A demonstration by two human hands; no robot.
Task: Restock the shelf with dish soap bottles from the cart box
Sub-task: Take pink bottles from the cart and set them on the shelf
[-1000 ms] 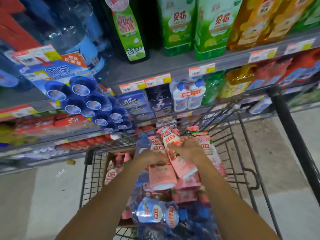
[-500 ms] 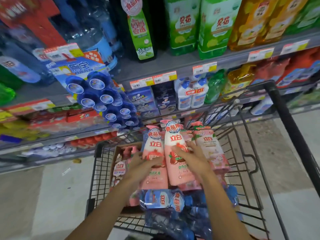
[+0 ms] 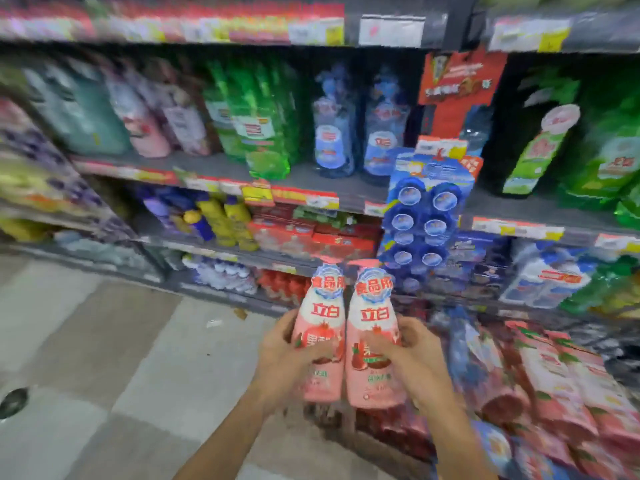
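Note:
I hold two pink dish soap bottles upright and side by side in front of the shelves. My left hand grips the left pink bottle, fingers curled over its label. My right hand grips the right pink bottle the same way. Both bottles are lifted above the cart, whose load of more pink bottles lies blurred at the lower right. The cart box itself is hidden under them.
Shelves of detergent bottles fill the view ahead: pink ones at upper left, green ones, clear blue ones. A hanging pack of blue toilet blocks juts out just above the bottles. Grey tiled floor lies at the left.
Both hands have lifted the two pink bottles out of the cart and up. The view has swung left and upward, so the cart now lies at the lower right.

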